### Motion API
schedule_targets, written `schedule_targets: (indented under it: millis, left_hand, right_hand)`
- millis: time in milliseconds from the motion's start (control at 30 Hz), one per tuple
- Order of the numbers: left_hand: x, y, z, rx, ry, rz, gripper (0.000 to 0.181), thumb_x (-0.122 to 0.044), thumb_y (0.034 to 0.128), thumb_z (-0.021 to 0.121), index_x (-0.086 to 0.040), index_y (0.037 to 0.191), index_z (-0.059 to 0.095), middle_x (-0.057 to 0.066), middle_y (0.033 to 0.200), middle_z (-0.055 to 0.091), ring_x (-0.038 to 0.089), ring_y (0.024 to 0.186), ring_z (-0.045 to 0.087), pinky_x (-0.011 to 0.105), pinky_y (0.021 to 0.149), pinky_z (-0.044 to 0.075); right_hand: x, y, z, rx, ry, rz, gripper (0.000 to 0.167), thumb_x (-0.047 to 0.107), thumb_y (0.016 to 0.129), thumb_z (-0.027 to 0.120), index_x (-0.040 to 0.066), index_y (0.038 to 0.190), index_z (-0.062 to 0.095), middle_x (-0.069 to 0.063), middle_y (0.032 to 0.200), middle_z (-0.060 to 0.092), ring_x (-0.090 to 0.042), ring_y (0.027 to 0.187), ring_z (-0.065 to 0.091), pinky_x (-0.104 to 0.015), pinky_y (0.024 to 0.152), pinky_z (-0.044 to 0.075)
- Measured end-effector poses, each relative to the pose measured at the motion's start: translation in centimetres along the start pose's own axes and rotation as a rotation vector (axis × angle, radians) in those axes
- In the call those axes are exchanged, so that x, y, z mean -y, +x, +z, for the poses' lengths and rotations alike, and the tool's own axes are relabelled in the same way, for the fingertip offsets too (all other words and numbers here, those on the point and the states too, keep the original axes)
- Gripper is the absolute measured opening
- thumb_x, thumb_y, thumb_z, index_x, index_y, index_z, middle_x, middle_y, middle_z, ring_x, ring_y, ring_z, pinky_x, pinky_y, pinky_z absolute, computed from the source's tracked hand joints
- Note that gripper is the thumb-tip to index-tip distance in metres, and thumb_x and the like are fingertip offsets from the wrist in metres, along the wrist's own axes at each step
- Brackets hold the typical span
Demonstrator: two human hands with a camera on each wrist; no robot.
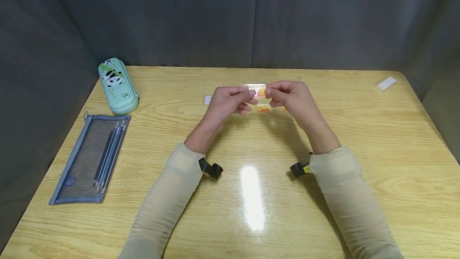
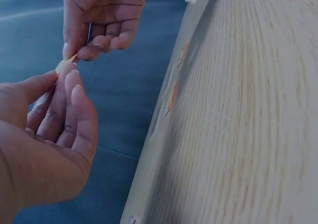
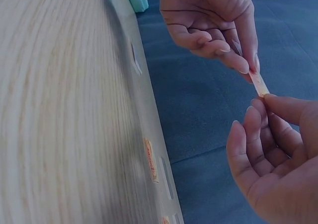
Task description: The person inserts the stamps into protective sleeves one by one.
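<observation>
Between the thumb and fingers of my left hand (image 1: 229, 101) is one end of a small flat orange-and-white printed packet (image 1: 258, 89). My right hand (image 1: 294, 98) pinches its other end, so both hands hold it above the table's far part. Clear film seems to stick out on the left side. In the right wrist view the packet (image 3: 259, 85) is seen nearly edge-on, and its kind cannot be told. A similar orange-printed piece (image 1: 264, 108) lies on the table below, and another (image 1: 284, 108) is mostly hidden by the right hand.
Beside the left hand lies a small white piece (image 1: 208, 100). A white block (image 1: 386, 84) rests at the far right. On the left are a mint panda pencil case (image 1: 116, 85) and a blue mesh zip pouch (image 1: 84, 147) with several pencils. A dark curtain (image 1: 179, 19) hangs behind the table.
</observation>
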State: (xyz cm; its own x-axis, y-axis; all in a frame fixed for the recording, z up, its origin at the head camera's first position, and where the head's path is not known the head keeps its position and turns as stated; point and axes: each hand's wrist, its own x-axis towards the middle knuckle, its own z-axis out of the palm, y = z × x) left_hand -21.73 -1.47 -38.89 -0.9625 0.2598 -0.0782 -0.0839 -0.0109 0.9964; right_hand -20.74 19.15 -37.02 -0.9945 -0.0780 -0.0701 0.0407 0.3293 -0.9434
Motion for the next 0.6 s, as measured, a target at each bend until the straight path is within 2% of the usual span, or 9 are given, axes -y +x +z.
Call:
schedule_targets:
  millis: [233, 467, 600]
  left_hand:
    - [-0.01, -0.04, 0.0, 0.008, 0.012, -0.007, 0.024, -0.024, 0.0955, 0.073, -0.003, 0.105, 0.079, -0.001, 0.083, 0.078, 0.009, 0.066, 0.07, 0.024, 0.064, 0.06]
    - [-0.15, -0.1, -0.03, 0.031, 0.001, -0.007, 0.025, -0.025, 0.0965, 0.071, -0.002, 0.105, 0.078, 0.0, 0.085, 0.079, 0.01, 0.067, 0.07, 0.024, 0.065, 0.06]
    - [-0.19, -0.05, -0.09, 0.037, -0.003, -0.01, 0.025, -0.025, 0.0972, 0.07, -0.003, 0.107, 0.078, 0.0, 0.085, 0.079, 0.01, 0.067, 0.07, 0.023, 0.065, 0.06]
  right_hand:
    - [-0.07, 0.02, 0.27, 0.028, 0.036, 0.006, 0.027, 0.024, 0.099, 0.067, 0.001, 0.113, 0.071, 0.006, 0.089, 0.07, -0.011, 0.075, 0.067, -0.022, 0.076, 0.058]
    - [-0.23, 0.24, 0.11, 0.114, 0.196, 0.004, 0.028, 0.012, 0.101, 0.061, -0.006, 0.123, 0.064, 0.001, 0.095, 0.072, -0.01, 0.074, 0.071, -0.026, 0.077, 0.062]
    - [-0.15, 0.23, -0.09, 0.146, 0.233, 0.001, 0.031, 0.008, 0.102, 0.059, -0.01, 0.128, 0.061, 0.002, 0.097, 0.073, -0.01, 0.074, 0.071, -0.026, 0.078, 0.062]
